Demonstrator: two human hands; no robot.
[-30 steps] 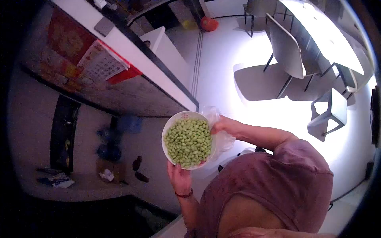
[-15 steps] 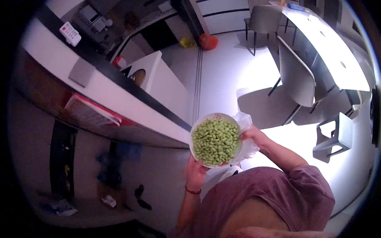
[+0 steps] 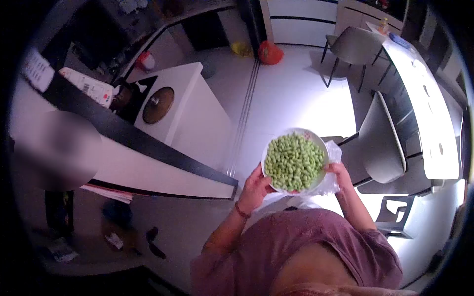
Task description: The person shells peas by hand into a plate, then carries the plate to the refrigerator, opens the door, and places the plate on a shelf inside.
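Note:
A white bowl (image 3: 309, 135) full of green shelled beans (image 3: 295, 161) is held in front of my chest. My left hand (image 3: 256, 187) grips its near left rim from below. My right hand (image 3: 338, 173) holds the right rim together with a crumpled clear plastic bag (image 3: 332, 183) that hangs beside and under the bowl. A red band circles my left wrist.
A white counter with a dark edge (image 3: 148, 143) runs along my left. A white unit with a round brown lid (image 3: 158, 104) stands beyond it. Grey chairs (image 3: 382, 143) and a long white table (image 3: 424, 108) are on the right. An orange bag (image 3: 270, 53) lies on the floor far ahead.
The view has swung right and forward along the counter. The bowl stays in both hands and now sits more to the right, over the white floor.

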